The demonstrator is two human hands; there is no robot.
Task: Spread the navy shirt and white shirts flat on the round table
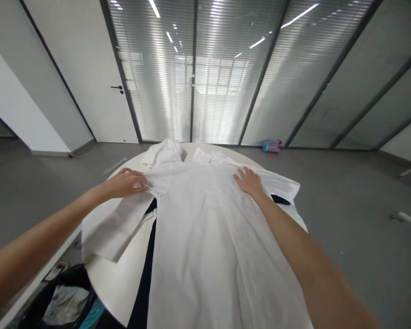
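A white shirt-like garment (198, 237) lies spread over a round white table, its collar (210, 157) toward the far edge and its lower part running past the bottom of the view. My left hand (132, 182) is at the shoulder by the left sleeve (118, 228), with fingers bent and closed on the white cloth. On the other side, my right hand (249, 182) rests on the upper front near the right sleeve (281, 183), palm down with its fingers apart. Dark cloth (145, 278) shows from beneath the garment.
Bunched white cloth (164, 153) lies at the table's (118, 288) far left edge. Below left is a black bag (68, 297) with things inside. A blue and pink object (272, 146) lies on the floor by the glass partition (219, 91). A door (99, 68) stands left.
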